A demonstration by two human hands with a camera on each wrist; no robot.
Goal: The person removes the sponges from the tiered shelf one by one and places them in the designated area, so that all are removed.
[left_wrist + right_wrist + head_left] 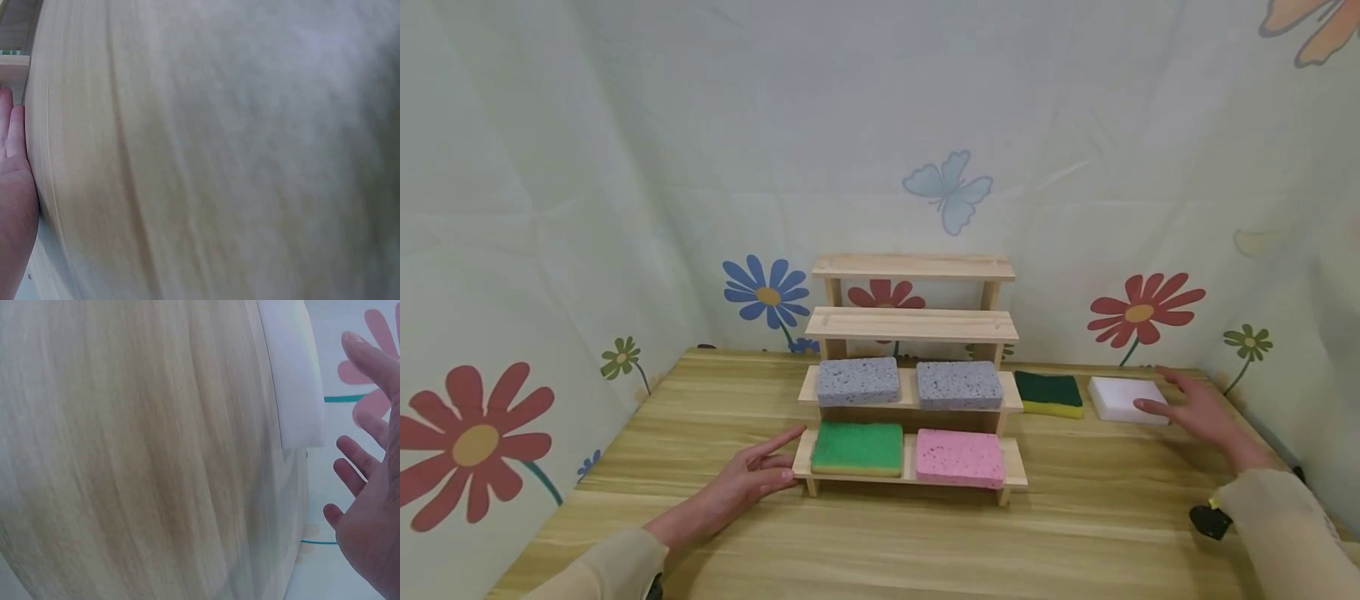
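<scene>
My left hand (737, 487) is at the left end of the lowest step of a wooden tiered stand (913, 323), thumb and fingertips right at the board's edge. A green sponge (857, 448) and a pink sponge (960, 457) lie on that step. Two grey speckled sponges (857, 381) occupy the step above. Over on the right, my right hand (1202, 417) reaches over the right end of a white sponge block (1112, 393), its thumb and fingers spread apart. In the right wrist view the fingers are apart from the white block (297, 375).
A dark green and yellow sponge (1048, 394) lies between the stand and the white block. Two upper steps of the stand carry nothing. Behind the wooden table (895, 550) hangs a flowered cloth backdrop (820, 125), which also closes off both sides.
</scene>
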